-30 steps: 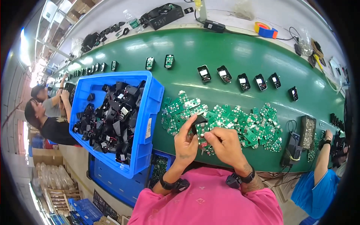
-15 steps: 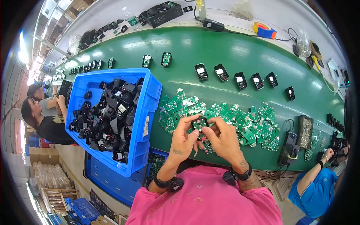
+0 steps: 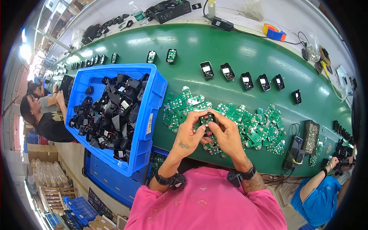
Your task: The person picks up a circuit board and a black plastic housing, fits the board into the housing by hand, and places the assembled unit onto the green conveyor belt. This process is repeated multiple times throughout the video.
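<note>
Between my two hands is a small black plastic housing with a green circuit board in its open side. My left hand grips its left side, the thumb pressed near the board's lower edge. From the other side my right hand holds the same housing, its thumb also on the lower part. Fingers hide the housing's back and edges. Beneath and beyond my hands spreads a loose heap of green circuit boards. To the left stands a blue plastic crate full of black housings, some with wires showing.
Black housings with white parts inside form a row on the green table; two with boards stand further left. A black handheld device and a box of small parts lie right. Other people work at both sides.
Both hands have lifted slightly away from me with the housing, and it is tilted a little differently. My thumbs now sit closer together on its lower part.
</note>
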The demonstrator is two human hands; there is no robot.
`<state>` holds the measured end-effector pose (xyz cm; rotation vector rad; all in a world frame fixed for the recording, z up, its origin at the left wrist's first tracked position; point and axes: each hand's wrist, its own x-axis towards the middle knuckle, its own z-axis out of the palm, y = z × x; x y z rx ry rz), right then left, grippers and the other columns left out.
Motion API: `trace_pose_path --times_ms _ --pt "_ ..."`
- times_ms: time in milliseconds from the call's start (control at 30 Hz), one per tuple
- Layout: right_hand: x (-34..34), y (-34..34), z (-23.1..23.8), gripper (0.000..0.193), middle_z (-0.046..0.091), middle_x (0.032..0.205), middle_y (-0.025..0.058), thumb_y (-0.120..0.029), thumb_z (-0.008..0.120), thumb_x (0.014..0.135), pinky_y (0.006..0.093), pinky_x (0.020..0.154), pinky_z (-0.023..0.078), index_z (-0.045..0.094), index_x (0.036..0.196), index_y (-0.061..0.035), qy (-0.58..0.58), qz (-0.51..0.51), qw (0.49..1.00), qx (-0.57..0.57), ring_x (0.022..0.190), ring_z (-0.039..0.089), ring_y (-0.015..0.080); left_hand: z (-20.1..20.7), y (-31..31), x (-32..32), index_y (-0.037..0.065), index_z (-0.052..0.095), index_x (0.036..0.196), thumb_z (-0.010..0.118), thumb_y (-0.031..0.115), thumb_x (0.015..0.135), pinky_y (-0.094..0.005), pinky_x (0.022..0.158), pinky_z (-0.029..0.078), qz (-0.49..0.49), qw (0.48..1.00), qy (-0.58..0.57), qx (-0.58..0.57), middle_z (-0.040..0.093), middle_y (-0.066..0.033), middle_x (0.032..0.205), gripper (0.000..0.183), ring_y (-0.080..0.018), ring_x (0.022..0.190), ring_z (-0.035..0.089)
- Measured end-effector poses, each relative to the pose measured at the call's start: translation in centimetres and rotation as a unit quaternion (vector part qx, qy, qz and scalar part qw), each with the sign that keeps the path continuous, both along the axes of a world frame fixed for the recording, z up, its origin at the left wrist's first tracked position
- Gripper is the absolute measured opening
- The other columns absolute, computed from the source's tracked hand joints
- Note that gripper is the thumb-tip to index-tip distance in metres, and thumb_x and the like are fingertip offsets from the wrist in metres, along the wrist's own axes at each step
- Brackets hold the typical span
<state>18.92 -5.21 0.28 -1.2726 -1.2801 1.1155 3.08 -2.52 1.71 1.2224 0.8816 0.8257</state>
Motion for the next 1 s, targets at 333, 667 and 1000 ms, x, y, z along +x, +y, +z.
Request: trace_pose_path --times_ms 333,667,1000 --pt "0.5 0.6 0.9 0.037 0.065 0.081 0.0048 -0.011 0.061 0.093 0.025 0.057 0.049 0.059 0.129 -0.0002 -0.104 0.035 0.994 -0.013 0.061 0.058 0.0097 -1.7 6.9 -2.7 0.002 0.043 0.125 0.048 0.008 0.095 -0.0265 0.048 0.053 0.073 0.988 -0.039 -0.131 0.064 -0.0133 0.089 0.031 -0.0204 0.058 0.067" --pt "0.8 -0.7 2.1 0.029 0.067 0.085 0.0066 -0.006 0.059 0.094 0.0225 0.058 0.05 0.058 0.12 0.0066 0.054 -0.017 0.998 -0.007 0.072 0.063 0.0097 5.2 4.3 0.4 0.006 0.049 0.137 0.048 -0.001 0.092 -0.0229 0.05 0.053 0.037 0.998 -0.044 0.006 0.064 -0.0142 0.1 0.045 -0.0151 0.06 0.067" --pt "0.3 -0.1 3.9 0.023 0.067 0.087 0.0075 -0.006 0.056 0.095 0.0233 0.058 0.05 0.061 0.114 0.0075 0.194 0.005 0.98 -0.042 0.068 0.062 0.0098 6.1 2.3 1.3 0.001 0.051 0.133 0.051 -0.003 0.089 -0.023 0.049 0.053 0.027 0.998 -0.012 0.058 0.065 -0.0155 0.102 0.044 -0.0125 0.062 0.065"
